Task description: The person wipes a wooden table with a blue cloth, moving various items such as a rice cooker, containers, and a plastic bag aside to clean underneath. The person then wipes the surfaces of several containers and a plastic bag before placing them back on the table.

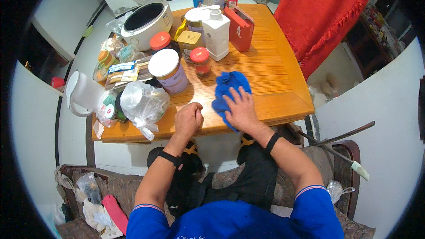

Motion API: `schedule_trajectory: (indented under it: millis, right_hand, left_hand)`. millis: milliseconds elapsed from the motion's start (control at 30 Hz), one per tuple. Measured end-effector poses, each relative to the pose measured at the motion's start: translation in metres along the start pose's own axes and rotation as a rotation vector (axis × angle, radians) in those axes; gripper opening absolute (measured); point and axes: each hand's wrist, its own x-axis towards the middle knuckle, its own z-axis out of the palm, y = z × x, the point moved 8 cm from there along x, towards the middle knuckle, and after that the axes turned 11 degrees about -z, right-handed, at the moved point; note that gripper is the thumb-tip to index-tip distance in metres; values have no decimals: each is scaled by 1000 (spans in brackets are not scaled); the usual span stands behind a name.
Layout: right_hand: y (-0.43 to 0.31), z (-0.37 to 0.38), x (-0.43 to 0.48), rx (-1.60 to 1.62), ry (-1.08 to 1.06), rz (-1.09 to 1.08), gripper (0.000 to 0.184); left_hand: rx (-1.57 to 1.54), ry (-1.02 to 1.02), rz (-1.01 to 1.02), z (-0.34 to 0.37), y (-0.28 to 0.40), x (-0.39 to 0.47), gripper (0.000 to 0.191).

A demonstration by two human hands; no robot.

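My right hand (241, 109) lies palm down with fingers spread on a crumpled blue cloth (234, 81), near the front edge of the wooden table (275, 103). Left of it, my left hand (188, 119) rests at the table's edge with its fingers curled; nothing shows in it. Beyond my left hand stands a purple and white canister (172, 76) with a white lid. A small jar with a red lid (200, 62) is just behind the cloth. A knotted clear plastic bag (146, 103) sits left of my left hand.
A white pump bottle (216, 36), an upright red box (240, 33), a gold tin (190, 43) and an open white rice cooker (146, 26) stand farther back. A white pitcher (83, 93) is at the left edge. Behind my legs is a sofa (123, 186); a red curtain (318, 16) hangs at right.
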Motion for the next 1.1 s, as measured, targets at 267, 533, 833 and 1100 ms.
schedule_trajectory:
  millis: [267,533,833,1100]
  right_hand:
    - [-15,-7,8,111,-33,-75,62]
    - [150,-45,76,469,449,438,95]
    - [231,-9,145,334,327,735,120]
    - [253,19,166,464,497,590,74]
  left_hand:
    - [-5,-12,22,2,-4,-1,10]
    - [-55,-11,44,2,-4,-1,8]
    - [-116,-43,-51,4,-15,1,8]
    - [-129,-21,-32,4,-20,0,10]
